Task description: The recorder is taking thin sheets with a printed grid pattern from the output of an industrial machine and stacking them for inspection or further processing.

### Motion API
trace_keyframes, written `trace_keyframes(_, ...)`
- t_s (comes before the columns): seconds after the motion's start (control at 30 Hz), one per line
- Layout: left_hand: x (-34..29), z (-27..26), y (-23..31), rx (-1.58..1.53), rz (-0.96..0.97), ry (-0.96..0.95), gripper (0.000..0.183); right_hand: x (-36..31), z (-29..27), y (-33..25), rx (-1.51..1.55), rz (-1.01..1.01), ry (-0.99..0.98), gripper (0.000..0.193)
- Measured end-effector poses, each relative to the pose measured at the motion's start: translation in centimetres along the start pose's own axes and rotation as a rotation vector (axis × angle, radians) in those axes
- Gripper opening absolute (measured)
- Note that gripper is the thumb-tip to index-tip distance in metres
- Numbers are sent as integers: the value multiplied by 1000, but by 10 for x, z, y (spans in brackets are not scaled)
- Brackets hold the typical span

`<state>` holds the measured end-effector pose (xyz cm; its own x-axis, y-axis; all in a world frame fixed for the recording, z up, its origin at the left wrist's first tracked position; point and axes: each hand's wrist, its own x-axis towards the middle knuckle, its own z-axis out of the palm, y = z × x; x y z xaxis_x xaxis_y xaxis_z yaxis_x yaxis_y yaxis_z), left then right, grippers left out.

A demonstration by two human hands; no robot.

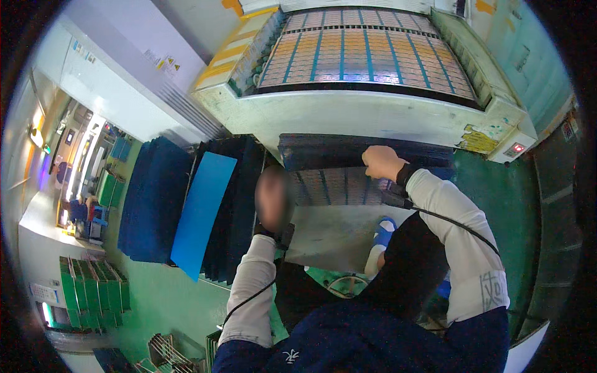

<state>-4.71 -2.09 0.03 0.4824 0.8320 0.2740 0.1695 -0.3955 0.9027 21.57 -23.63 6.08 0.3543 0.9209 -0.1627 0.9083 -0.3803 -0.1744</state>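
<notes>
My right hand is closed, its fingers curled at the front edge of a stack of dark sheets below the machine. Whether anything thin sits in those fingers, I cannot make out. My left hand is blurred, so its fingers cannot be read. It is beside the left edge of a panel printed with a grid pattern, lying in front of the dark stack. Nearer my body, a smooth grey surface continues from that panel. Both wrists wear dark bands with black cables.
Ahead, the machine's conveyor bed carries rows of patterned panels. To the left stand dark blue boards and a bright blue sheet. Green racks are farther left. A handwheel shows near my legs. A red-lit switch is at right.
</notes>
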Motion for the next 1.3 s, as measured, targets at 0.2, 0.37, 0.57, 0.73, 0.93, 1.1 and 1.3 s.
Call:
trace_keyframes(0.2,-18,-14,-5,-112,-10,2,34,-3,23,-12,-80,-94,-41,9)
trace_keyframes(0.37,-28,-21,0,-144,-115,-1,39,-6,17,-26,-153,-139,-113,10)
trace_keyframes(0.57,-45,-22,-45,-152,-170,45,44,1,-6,-43,-4,-97,133,12)
trace_keyframes(0.73,-84,-18,-77,-402,-414,-1,42,-13,-64,-52,426,-149,516,22)
trace_keyframes(0.93,-126,-15,-124,-212,-469,-13,42,-28,-124,-42,1129,-109,797,22)
trace_keyframes(1.1,-144,11,-119,-174,-672,-167,41,-61,-154,-40,1989,-75,904,7)
trace_keyframes(1.3,-143,15,-110,-77,-643,-279,43,-78,-138,-34,2064,-140,426,13)
